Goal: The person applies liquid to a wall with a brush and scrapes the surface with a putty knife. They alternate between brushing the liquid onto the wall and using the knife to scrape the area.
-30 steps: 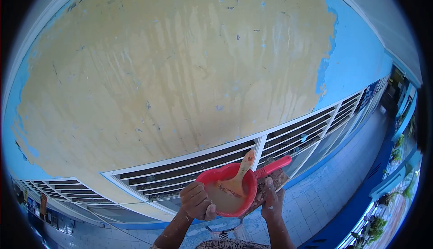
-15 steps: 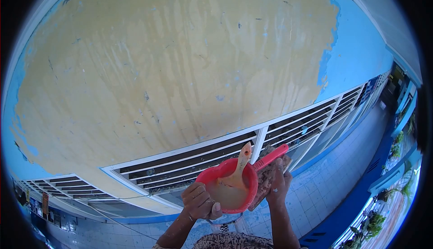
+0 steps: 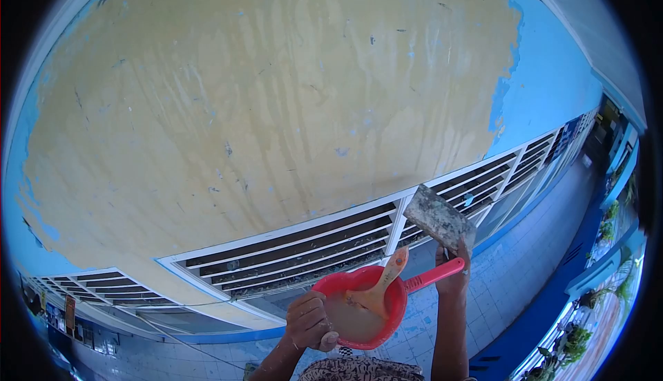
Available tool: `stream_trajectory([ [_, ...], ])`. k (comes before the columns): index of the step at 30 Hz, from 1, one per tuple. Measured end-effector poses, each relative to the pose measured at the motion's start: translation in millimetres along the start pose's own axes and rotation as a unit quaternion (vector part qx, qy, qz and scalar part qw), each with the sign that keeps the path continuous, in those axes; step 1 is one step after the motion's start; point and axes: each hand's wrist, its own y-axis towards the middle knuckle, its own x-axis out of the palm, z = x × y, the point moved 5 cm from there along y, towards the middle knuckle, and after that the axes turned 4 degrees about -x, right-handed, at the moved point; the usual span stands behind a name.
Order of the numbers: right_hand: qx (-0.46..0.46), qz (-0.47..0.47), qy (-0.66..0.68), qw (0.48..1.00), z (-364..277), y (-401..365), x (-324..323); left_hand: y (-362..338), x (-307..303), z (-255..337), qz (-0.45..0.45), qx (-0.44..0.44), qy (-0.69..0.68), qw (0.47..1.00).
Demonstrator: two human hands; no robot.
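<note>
My left hand (image 3: 309,322) is closed on the left rim of a red plastic dipper (image 3: 402,310). Cloudy beige liquid fills part of the dipper, and a paintbrush (image 3: 376,297) leans in it, bristles down, its wooden handle sticking up over the rim. My right hand (image 3: 454,270) grips the lower end of a flat rectangular block (image 3: 440,218), raised and tilted, with its grey, mottled face showing. The dipper's handle crosses in front of my right hand in this view.
Ahead rises a wall (image 3: 276,118) with a large beige, streaked patch bordered by peeling blue paint. White-framed louvred windows (image 3: 297,250) run below it. A tiled walkway (image 3: 511,263) stretches to the right, beside a blue railing (image 3: 587,277) and potted plants (image 3: 573,343).
My right hand has lifted the block and turned it, so its grey face now shows instead of its brownish side. My left hand and the dipper have shifted slightly down and right.
</note>
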Motion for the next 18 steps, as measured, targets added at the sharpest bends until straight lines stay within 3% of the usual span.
stream_trajectory([
  [1,0.000,-0.002,0.000,1.000,10,-4,-3,1,1,2,0.004,-0.003,-0.006,1.000],
  [3,0.067,-0.158,0.077,0.982,35,-21,8,2,3,3,0.007,-0.006,-0.012,1.000],
  [4,0.067,-0.158,0.077,0.982,33,-32,23,3,5,3,0.004,-0.003,-0.009,1.000],
  [6,0.209,-0.041,0.255,0.943,25,-65,56,3,5,3,0.000,0.001,-0.006,1.000],
  [7,0.209,-0.041,0.257,0.943,18,-71,64,2,5,3,-0.006,0.001,-0.003,1.000],
  [10,0.229,-0.095,0.190,0.950,10,-79,73,-4,5,1,-0.005,-0.003,-0.003,1.000],
  [13,0.250,-0.119,0.271,0.922,16,-76,67,-12,4,-7,0.014,-0.003,-0.010,1.000],
  [15,0.262,-0.232,0.387,0.853,17,-79,73,-15,4,-10,0.024,-0.003,-0.017,1.000],
  [18,0.254,-0.181,0.382,0.870,18,-80,68,-21,5,-14,0.024,-0.003,-0.001,1.000],
])
